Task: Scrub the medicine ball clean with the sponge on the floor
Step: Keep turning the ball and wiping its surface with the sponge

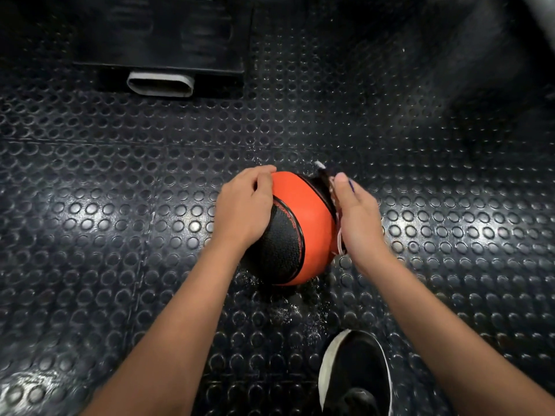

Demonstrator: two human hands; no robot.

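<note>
An orange and black medicine ball [303,217] rests on the studded black rubber floor [120,205]. My left hand [243,205] lies over the ball's left side, fingers curled on top. My right hand [357,214] presses a thin dark sponge [326,183] with a white edge flat against the ball's right side. Most of the sponge is hidden between my palm and the ball.
My black shoe with a white sole [356,373] stands at the lower right. A black machine base with a grey oval tube end [160,84] sits at the far left. Wet specks [285,310] dot the floor just in front of the ball.
</note>
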